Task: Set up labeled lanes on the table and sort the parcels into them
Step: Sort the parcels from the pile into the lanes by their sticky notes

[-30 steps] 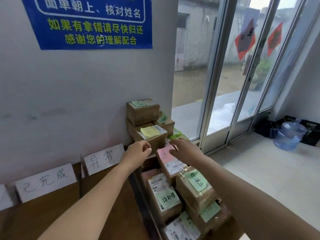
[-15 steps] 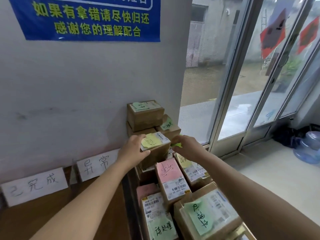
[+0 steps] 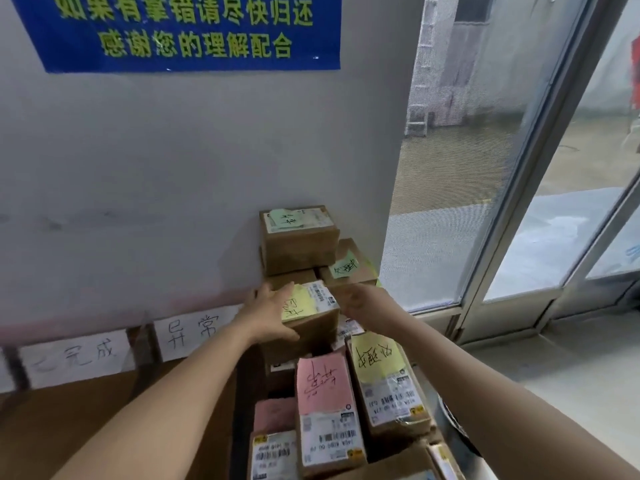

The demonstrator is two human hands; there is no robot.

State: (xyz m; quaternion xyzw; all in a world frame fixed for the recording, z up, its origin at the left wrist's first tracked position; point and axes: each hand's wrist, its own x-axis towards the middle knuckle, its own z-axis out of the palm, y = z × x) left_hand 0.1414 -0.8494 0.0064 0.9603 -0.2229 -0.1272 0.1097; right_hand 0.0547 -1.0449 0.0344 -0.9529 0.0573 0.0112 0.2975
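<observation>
A small brown parcel with a yellow note (image 3: 313,313) sits in a stack of cardboard parcels by the wall corner. My left hand (image 3: 268,315) grips its left side, thumb on top. My right hand (image 3: 363,304) is closed on its right side. Above it stands a parcel with a green note (image 3: 298,237), and another green-noted one (image 3: 348,268) lies to the right. Nearer me lie a pink-noted parcel (image 3: 327,410) and a yellow-noted parcel (image 3: 384,379). Two white lane labels (image 3: 192,329) (image 3: 78,356) lean against the wall on the brown table (image 3: 69,420).
A blue sign with yellow writing (image 3: 187,29) hangs on the grey wall. Glass doors (image 3: 485,168) and pale floor (image 3: 571,375) lie to the right. More labelled parcels (image 3: 273,448) crowd the pile's near end.
Both hands have reached forward from the nearer parcels and closed on the yellow-noted parcel. My view has moved closer and turned left.
</observation>
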